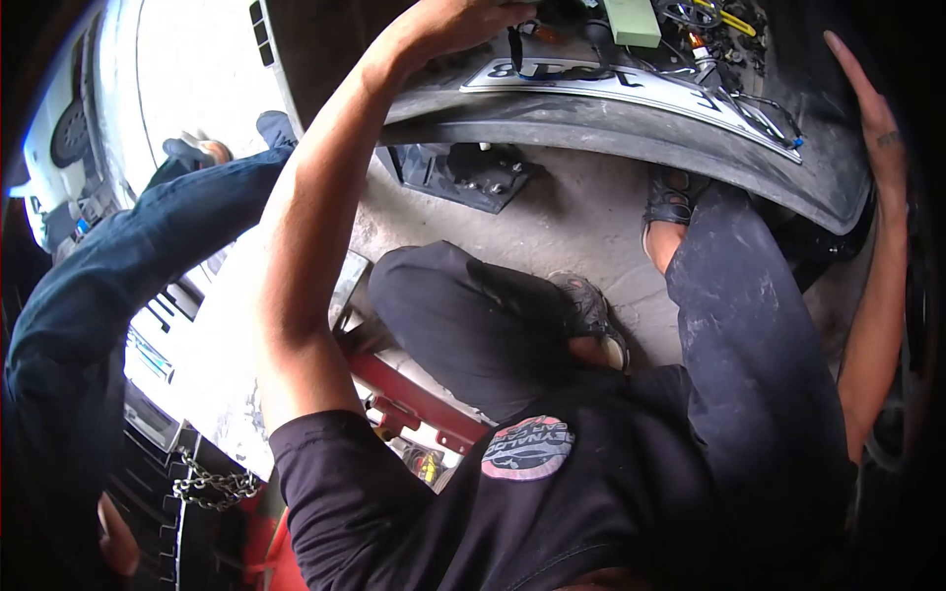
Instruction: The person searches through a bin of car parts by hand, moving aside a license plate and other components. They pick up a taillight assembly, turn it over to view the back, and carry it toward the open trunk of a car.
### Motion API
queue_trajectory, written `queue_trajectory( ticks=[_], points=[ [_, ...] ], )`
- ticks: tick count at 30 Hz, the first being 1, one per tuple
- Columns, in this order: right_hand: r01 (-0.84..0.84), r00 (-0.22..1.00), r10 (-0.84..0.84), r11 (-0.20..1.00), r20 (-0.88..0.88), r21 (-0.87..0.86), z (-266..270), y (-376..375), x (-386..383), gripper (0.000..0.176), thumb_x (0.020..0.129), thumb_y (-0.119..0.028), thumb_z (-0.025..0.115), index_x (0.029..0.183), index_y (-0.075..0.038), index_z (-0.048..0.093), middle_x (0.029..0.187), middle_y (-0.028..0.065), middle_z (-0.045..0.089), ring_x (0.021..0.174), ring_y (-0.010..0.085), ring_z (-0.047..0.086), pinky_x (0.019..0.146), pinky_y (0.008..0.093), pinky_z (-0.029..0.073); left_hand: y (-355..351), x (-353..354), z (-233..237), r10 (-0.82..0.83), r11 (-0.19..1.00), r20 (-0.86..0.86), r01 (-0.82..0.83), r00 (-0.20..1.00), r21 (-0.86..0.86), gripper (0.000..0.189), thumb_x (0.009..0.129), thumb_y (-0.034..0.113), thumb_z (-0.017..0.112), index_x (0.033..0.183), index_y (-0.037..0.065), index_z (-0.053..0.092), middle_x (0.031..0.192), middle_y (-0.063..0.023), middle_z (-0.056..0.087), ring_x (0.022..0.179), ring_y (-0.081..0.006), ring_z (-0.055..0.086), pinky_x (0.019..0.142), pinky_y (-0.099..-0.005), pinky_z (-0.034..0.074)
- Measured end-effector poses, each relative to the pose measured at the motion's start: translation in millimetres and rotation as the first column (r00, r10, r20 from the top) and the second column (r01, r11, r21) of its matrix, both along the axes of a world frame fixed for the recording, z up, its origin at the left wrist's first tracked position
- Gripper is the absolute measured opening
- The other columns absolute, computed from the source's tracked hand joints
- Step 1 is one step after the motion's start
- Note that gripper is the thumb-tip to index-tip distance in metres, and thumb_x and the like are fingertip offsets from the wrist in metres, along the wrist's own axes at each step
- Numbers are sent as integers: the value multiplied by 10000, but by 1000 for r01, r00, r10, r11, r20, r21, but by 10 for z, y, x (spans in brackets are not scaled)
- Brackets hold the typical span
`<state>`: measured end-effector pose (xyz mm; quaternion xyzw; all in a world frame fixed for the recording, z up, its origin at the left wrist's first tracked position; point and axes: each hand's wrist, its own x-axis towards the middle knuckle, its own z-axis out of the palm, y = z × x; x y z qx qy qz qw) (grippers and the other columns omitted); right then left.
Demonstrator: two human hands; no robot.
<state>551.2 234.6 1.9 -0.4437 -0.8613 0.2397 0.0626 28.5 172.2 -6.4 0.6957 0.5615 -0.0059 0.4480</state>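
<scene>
My left hand (pixel 468 20) reaches to the top edge of the view, over a dark, dusty car panel (pixel 611 138). Its fingers look curled together beside a black strap (pixel 516 54); the frame cuts off part of the hand, and what it grips is hidden. On the panel lies a white licence plate (pixel 631 84), with wires and a bulb holder with an orange bulb (pixel 698 44) over it. A pale green block (pixel 632 24) sits behind the plate. At the far right my right hand (pixel 872 103) is open, fingers stretched out along the dark area beside the panel.
A yellow-handled tool (pixel 737 22) lies among dark parts at the back. Below the panel, a black bracket (pixel 463 175) rests on the concrete floor near my shoes. At left are another person's jeans (pixel 148 246) and hand (pixel 116 537), a chain (pixel 212 483) and red metal frame (pixel 399 399).
</scene>
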Motion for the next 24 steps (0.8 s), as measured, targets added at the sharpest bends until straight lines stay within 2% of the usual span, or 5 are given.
queue_trajectory(
  ticks=[4,6,10,18,24],
  points=[
    [-29,999,28,999,32,37,202,0,-232,511,1063,-49,420,1572,-62,460,1545,116,555,1424,252,536,1203,353,404,-141,-254,-605,-400,862,-134,422,907,282,590,958,134,667,1530,206,539,1494,-136,569,1278,-299,629,1043,-358,529],
    [539,631,-544,820,-553,-192,606,-218,-1014,525,897,-291,778,1288,26,630,1139,89,700,1025,199,646,934,351,523,-169,-307,-977,-452,875,-2,444,892,191,572,955,-2,560,1377,363,688,1437,-125,576,1225,-324,634,1039,-380,544],
    [507,687,-478,855,-547,-110,693,-229,-1083,539,830,-169,803,1284,46,609,1136,90,694,1029,168,632,951,323,512,-60,341,-295,-196,903,-252,275,948,331,506,903,384,771,1261,39,679,1150,-212,720,1045,-381,714,882,-448,587],
    [447,658,-421,886,-624,-125,659,-169,-988,507,842,-151,782,1288,24,615,1161,82,687,1070,174,618,981,333,492,59,1305,-459,-441,756,-307,534,843,378,639,901,342,770,1488,203,559,1643,-269,318,1500,-512,327,1133,-656,420],
    [440,687,-410,892,-600,-107,729,-188,-1000,529,834,-159,787,1299,22,611,1173,94,688,1080,183,620,995,342,487,13,649,-507,-506,787,-408,601,760,142,550,831,187,790,1355,142,628,1557,-202,454,1423,-526,415,1117,-589,470]
  ],
)
